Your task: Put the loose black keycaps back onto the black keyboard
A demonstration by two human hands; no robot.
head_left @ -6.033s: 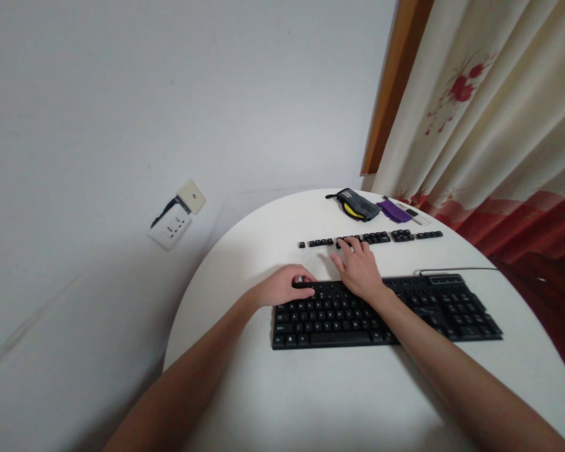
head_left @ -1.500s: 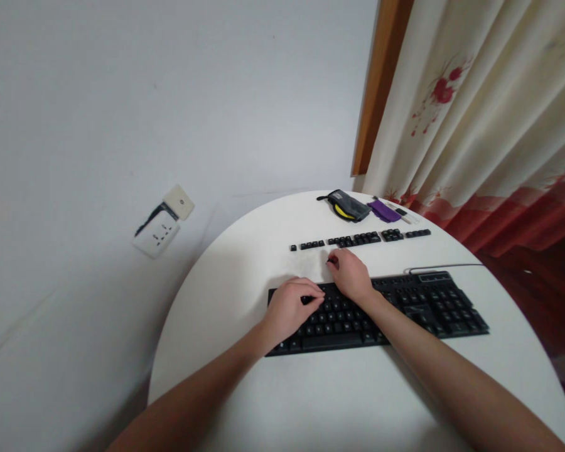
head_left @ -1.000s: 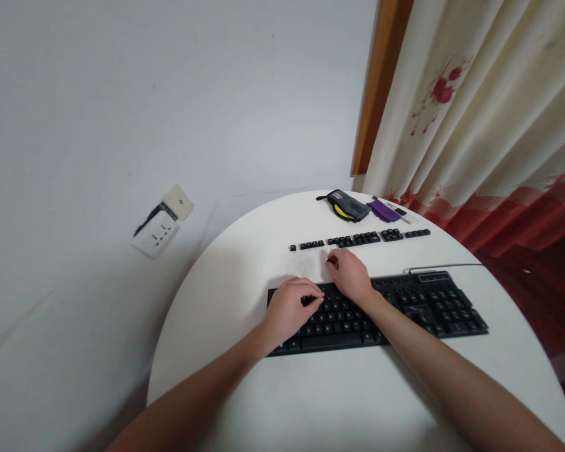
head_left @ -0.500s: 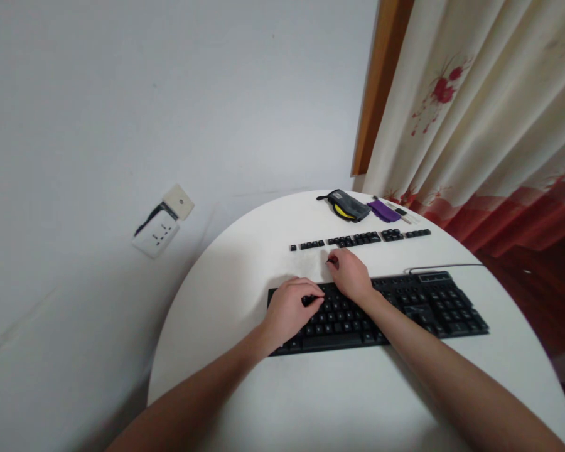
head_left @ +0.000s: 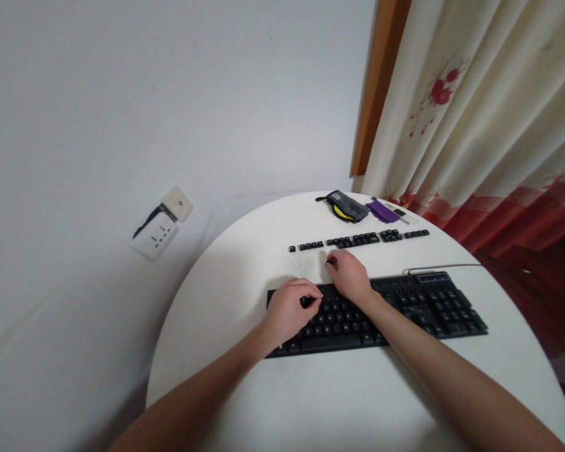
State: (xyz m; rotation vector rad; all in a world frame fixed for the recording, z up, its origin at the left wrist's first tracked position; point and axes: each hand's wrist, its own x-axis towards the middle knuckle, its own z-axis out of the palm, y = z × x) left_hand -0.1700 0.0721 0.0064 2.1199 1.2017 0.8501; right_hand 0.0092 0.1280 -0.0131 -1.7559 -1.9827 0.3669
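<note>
A black full-size keyboard (head_left: 332,343) lies across the white round table. My left hand (head_left: 289,311) rests over its upper left part, thumb and forefinger closed together just above the keys; whether anything sits between those fingertips is hidden. Beyond the keyboard's back edge, my right hand (head_left: 349,275) pinches a small black keycap (head_left: 329,261), mostly covered by the fingers. The right forearm crosses over the middle of the keyboard. Loose black keycaps (head_left: 366,238) stand in a broken row behind both hands, with a single keycap (head_left: 292,249) at the row's left end.
At the table's back lie a dark grey pouch with yellow (head_left: 348,206), a purple cloth (head_left: 383,211) and a thin brush-like tool (head_left: 403,216). The keyboard's cable (head_left: 445,265) runs off right. A wall socket (head_left: 155,235) is on the left, a floral curtain (head_left: 475,125) on the right.
Both hands stay in nearly the same place and pose. The whole view has shifted very slightly.
</note>
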